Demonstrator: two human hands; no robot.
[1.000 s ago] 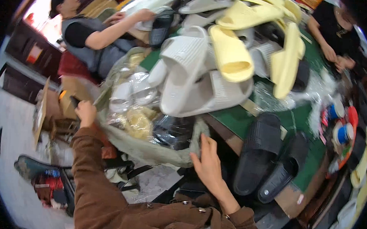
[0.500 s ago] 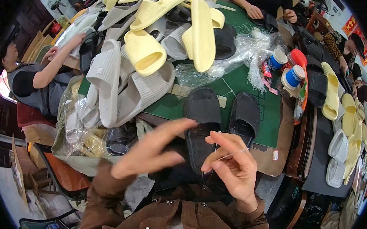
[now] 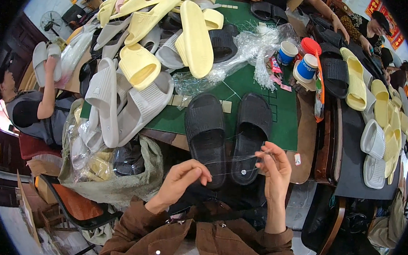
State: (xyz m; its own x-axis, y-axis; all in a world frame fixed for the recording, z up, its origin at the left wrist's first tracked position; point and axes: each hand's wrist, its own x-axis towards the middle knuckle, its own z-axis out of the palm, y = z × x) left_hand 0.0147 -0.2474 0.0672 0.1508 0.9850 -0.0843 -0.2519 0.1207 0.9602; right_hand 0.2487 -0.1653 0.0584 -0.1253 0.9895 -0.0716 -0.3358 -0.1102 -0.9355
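Observation:
A pair of black slide slippers lies side by side at the near edge of the green-topped table, the left slipper (image 3: 206,116) and the right slipper (image 3: 255,113), toes pointing away from me. Over their heel ends, a thin clear plastic strand (image 3: 225,158) is stretched between my hands. My left hand (image 3: 180,180) pinches one end beside the left slipper's heel. At the right slipper's outer side, my right hand (image 3: 275,168) is closed on the other end with thumb and fingers. A small round shiny spot (image 3: 243,172) shows on the right slipper's heel.
Yellow slippers (image 3: 195,40) and grey slippers (image 3: 147,105) are heaped at left. Beyond lie clear strands (image 3: 265,74), plastic wrap and paper cups (image 3: 306,67). An open sack (image 3: 150,164) stands left, a bench with slippers (image 3: 352,150) right. Other people sit around the table.
My left hand has come down and closed on the strand, which is now drawn out between both hands. The right slipper sits closer to me. A person at left now lifts grey slippers.

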